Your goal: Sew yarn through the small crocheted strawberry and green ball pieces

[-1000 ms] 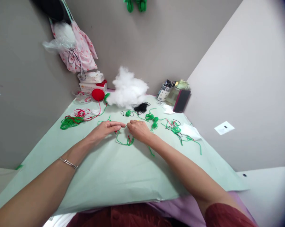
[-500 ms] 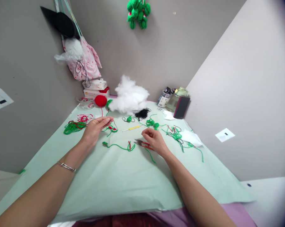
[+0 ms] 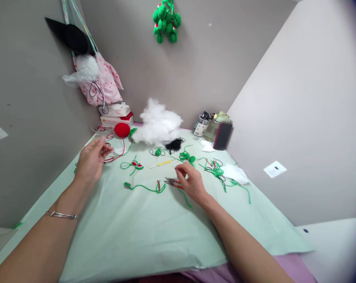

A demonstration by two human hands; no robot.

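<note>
- Pale green table (image 3: 130, 239) fills the lower frame; a green yarn strand (image 3: 144, 187) with a small knot of red lies at centre
- Right hand (image 3: 189, 179), right of centre: grip narrow, thumb and forefinger pinched; whatever sits between them is too small to tell; red-handled snips (image 3: 173, 182) lie partly hidden behind it
- Left hand (image 3: 91, 161), left of centre, is raised with fingers curled; I cannot tell whether its grip holds anything
- Yellow-handled hook (image 3: 164, 163) and a red-and-green piece (image 3: 137, 165) lie between the hands
- Farther, upper centre: black yarn (image 3: 175, 145); white stuffing (image 3: 158, 124); red ball (image 3: 122, 129)
</note>
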